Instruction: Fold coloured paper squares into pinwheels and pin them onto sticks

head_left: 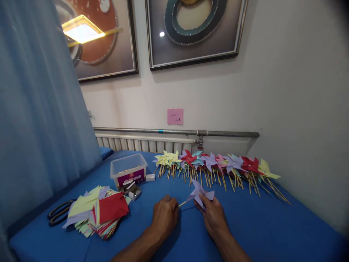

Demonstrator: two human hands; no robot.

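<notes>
Pinwheel (200,193) in light purple paper sits low over the blue table (272,225), right in front of me, between my two hands. My right hand (214,214) holds the paper part, with the fingers closed on its lower blades. My left hand (165,214) is curled shut around the end of the thin wooden stick (183,203), which pokes out toward the paper. The two hands are near each other, with the stick between them.

Behind the pinwheel I see a long row of pinwheels (218,167) lying on the table near the wall. They are yellow, red, purple, pink and blue, and their sticks point toward me. To the left of the row stands a clear plastic box (128,170) with a purple label. Just in front of it lie some small boxes (132,189). Further left is a messy stack of colored paper squares (98,213), with a red sheet on top. Beside the stack, at the table's left edge, lie black scissors (58,212). A pink note (175,116) is stuck on the wall above a white radiator (144,143).
</notes>
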